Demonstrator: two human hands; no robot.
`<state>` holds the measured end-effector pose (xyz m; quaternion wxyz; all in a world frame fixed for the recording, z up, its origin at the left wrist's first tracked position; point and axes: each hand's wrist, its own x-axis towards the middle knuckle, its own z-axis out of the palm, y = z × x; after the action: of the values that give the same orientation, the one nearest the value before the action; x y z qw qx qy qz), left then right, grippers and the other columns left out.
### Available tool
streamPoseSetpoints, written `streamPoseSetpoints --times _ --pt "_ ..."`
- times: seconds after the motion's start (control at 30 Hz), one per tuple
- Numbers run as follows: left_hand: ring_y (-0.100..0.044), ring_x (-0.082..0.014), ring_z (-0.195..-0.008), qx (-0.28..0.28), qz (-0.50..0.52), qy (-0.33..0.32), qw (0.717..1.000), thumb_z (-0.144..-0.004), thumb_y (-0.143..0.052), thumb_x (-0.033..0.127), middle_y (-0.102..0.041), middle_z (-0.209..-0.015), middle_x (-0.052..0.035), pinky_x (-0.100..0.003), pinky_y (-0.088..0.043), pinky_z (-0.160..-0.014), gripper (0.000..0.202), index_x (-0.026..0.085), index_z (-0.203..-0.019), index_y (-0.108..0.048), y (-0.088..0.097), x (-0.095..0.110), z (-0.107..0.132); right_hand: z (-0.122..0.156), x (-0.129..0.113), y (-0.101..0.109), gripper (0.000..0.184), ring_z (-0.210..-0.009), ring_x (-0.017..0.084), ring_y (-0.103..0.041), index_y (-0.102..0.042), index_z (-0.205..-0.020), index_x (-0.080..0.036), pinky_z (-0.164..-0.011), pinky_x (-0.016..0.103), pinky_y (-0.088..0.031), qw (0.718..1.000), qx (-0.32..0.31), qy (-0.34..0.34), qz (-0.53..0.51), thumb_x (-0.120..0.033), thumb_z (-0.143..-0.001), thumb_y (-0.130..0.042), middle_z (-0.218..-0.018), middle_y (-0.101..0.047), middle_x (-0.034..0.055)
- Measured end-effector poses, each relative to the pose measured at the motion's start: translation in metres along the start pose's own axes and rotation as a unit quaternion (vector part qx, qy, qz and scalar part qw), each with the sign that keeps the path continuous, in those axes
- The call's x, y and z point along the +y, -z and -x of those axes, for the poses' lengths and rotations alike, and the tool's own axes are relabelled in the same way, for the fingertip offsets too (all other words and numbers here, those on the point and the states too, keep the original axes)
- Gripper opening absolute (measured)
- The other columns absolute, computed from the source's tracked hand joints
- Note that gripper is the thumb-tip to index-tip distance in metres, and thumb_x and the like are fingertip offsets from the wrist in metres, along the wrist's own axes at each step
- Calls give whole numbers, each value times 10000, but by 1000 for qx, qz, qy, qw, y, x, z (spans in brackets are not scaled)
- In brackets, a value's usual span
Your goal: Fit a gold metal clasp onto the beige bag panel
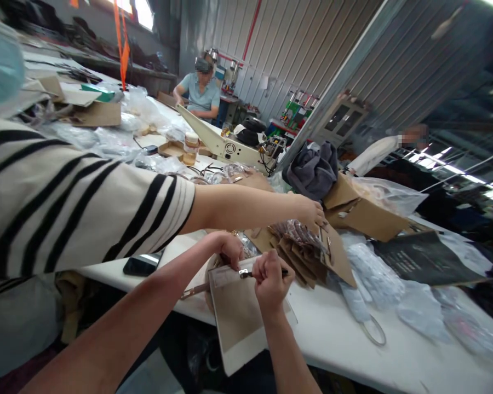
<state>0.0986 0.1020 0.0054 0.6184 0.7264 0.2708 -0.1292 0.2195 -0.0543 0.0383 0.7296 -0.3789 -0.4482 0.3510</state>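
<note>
A flat beige panel (238, 312) with a pale border lies tilted over the table's front edge before me. My left hand (231, 250) is closed, its curled fingers pinching the panel's upper edge. Closed in a fist above the panel's right part, my right hand (271, 276) grips a narrow dark tool (250, 274) with a silvery metal end pointing left. Its exact kind is unclear. A brown strap (196, 290) with metal fittings sticks out left of the panel. Past my hands, a co-worker's hand (310, 210) touches a stack of brown pieces (298, 251).
The co-worker's striped sleeve (148, 213) and arm cross above my left forearm. A phone (142, 265) lies on the white table (332, 334). Plastic bags (373, 268) and a cardboard box (365, 213) are at right. Another person (201, 93) sits behind a cream machine (230, 150).
</note>
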Motion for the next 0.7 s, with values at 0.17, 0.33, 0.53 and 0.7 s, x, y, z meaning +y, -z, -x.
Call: streamPoseSetpoints --times 0.17,0.33,0.53,0.7 --pt "-615 -203 -727 0 13 -3 1000 -461 -973 347 -691 -701 1 -279 -524 -634 367 191 -746 -801 -1 -3 -1 0 -4 -6 646 -440 94 -271 -383 -577 -218 -455 287 -191 1000 -13 -2 -4 -437 -1086 -716 -532 -315 -63" --pt "-607 -185 -725 -3 19 -12 1000 -472 -962 296 -700 -709 7 -258 -517 -637 327 189 -736 -803 -3 -1 2 -3 4 -6 646 -433 80 -231 -355 -594 -223 -438 263 -185 999 -28 -25 -22 -442 -1077 -724 -541 -289 -78" --pt "-557 -174 -648 10 -4 4 1000 -482 -948 296 -610 -616 21 -265 -480 -580 294 185 -615 -710 -6 8 7 -7 5 -1 643 -428 74 -245 -386 -591 -226 -430 253 -200 997 -46 -64 -19 -490 -1036 -766 -534 -288 -88" --pt "-563 -179 -693 24 -53 6 998 -514 -941 273 -636 -644 31 -274 -526 -678 246 199 -670 -765 -3 12 6 -39 -8 -12 677 -369 64 -213 -365 -579 -245 -362 245 -135 990 -27 -134 -28 -580 -934 -835 -494 -284 -102"
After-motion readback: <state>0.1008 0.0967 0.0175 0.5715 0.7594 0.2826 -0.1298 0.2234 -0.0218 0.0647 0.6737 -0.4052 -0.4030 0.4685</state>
